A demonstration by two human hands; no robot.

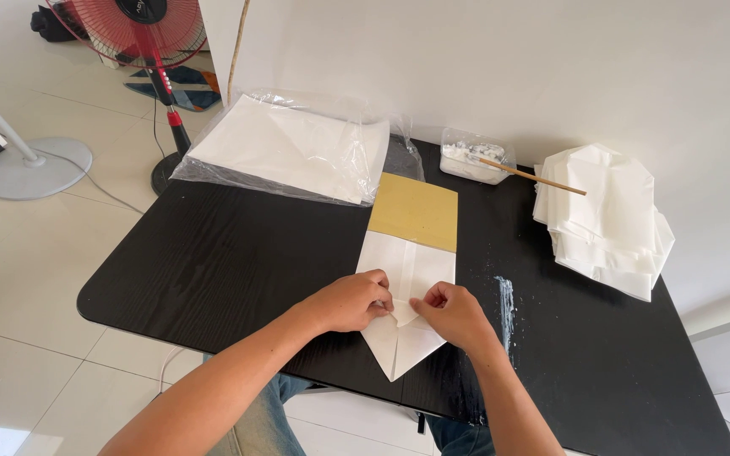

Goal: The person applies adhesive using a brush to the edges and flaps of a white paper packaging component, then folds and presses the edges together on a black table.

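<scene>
A white sheet of paper (405,268), partly folded with a pointed end toward me, lies on a black table (213,253). Under its far end sits a flat yellow-brown card (416,211). My left hand (350,301) pinches a small flap at the middle of the paper. My right hand (454,314) grips the same fold from the other side, fingertips almost touching the left hand's.
A clear plastic bag of white sheets (293,148) lies at the back left. A stack of folded white paper pieces (606,219) sits at the right. A small clear tub of white paste (473,156) holds a wooden stick (532,176). A white smear (505,304) marks the table. A red fan (141,34) stands on the floor.
</scene>
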